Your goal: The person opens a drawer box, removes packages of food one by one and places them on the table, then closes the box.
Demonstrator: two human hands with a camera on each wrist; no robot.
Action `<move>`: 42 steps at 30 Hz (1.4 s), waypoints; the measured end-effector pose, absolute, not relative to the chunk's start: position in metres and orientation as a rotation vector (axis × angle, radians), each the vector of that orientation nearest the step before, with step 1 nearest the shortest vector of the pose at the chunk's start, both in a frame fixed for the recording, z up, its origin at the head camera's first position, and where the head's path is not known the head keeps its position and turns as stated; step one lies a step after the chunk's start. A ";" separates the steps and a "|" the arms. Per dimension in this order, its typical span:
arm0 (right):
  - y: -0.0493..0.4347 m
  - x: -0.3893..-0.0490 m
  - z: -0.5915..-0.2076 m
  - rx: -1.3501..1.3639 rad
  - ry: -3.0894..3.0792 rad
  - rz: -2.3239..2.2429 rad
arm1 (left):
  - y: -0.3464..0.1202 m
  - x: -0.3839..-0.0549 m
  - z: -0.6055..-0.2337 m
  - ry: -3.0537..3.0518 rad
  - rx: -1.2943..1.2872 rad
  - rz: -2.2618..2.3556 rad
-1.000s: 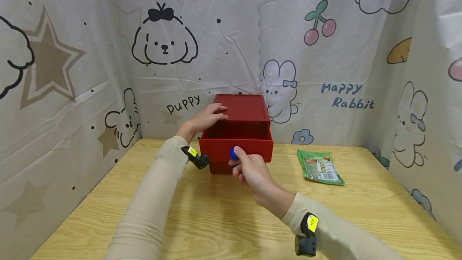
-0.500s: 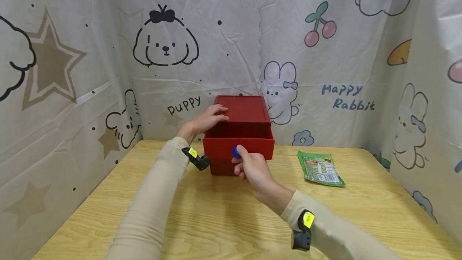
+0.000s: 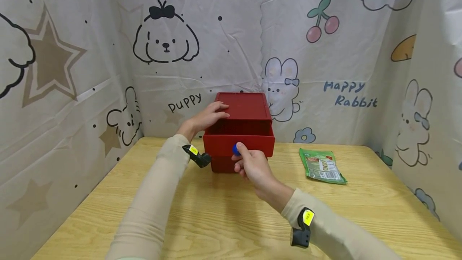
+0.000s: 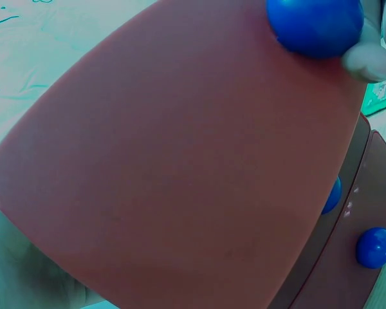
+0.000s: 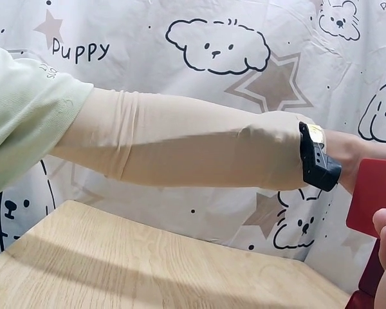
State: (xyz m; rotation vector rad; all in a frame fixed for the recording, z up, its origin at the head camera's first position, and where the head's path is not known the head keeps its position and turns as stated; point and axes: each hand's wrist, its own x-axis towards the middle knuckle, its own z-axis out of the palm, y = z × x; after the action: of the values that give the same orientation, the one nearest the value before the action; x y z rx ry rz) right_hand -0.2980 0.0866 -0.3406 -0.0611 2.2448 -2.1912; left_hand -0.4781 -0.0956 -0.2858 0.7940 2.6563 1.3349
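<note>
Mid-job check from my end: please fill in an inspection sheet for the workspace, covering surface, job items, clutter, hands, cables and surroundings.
Surface: light wood-grain table.
Job items: red box with its upper drawer partly pulled out; blue knob on the drawer front; drawer contents cannot be made out.
Clutter: green packet lying to the right of the box.
Hands: left hand rests on the box top's left edge; right hand grips the blue knob.
Cables: nothing seen.
Surroundings: pale cartoon-print curtain behind and at both sides.
</note>
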 end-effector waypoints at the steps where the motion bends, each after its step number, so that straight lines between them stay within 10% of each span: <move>1: 0.087 -0.298 -0.341 -0.060 2.243 -2.191 | -0.096 -0.478 -0.286 2.655 0.792 1.335; 42: 0.087 -0.317 -0.344 -0.105 2.216 -2.237 | -0.094 -0.466 -0.279 2.712 0.745 1.262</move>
State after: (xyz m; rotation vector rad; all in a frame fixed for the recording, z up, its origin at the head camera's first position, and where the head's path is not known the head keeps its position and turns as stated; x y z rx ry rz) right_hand -0.3169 0.0873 -0.3438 -0.1055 2.2156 -2.2370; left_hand -0.4660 -0.0944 -0.2791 0.7453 2.7124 1.2619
